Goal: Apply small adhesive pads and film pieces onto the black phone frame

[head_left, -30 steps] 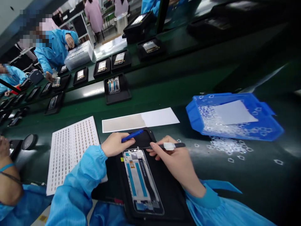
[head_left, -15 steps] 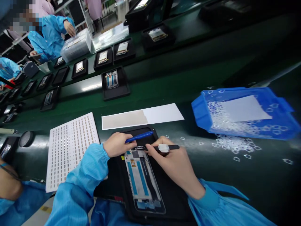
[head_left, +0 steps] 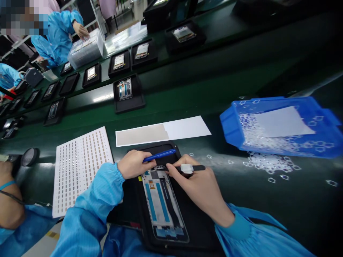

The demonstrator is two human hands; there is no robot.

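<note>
In the head view, the left hand (head_left: pixel 132 164) is closed around a blue pen-like tool (head_left: pixel 159 155), whose shaft sticks out to the right over the far end of a black tray (head_left: pixel 193 221). The right hand (head_left: pixel 199 185) pinches a black tool (head_left: pixel 197 167) with a white wrap, held low and pointing left at the far end of the phone frame (head_left: pixel 162 203). The frame lies lengthwise in the tray, just in front of the person and between both hands. Left of the tray, a white sheet (head_left: pixel 80 167) with rows of small parts lies flat on the green surface (head_left: pixel 187 103). Just beyond the tray lies a paper strip (head_left: pixel 163 131), half tan and half white. To the right, a blue bin (head_left: pixel 230 128) holds small white square rings, and loose rings (head_left: pixel 268 162) are scattered on the surface just beside it. Farther off, a second tray (head_left: pixel 128 93) carries another frame. At the far left, a co-worker's sleeve (head_left: pixel 57 37) reaches toward a clear box (head_left: pixel 85 51).
</note>
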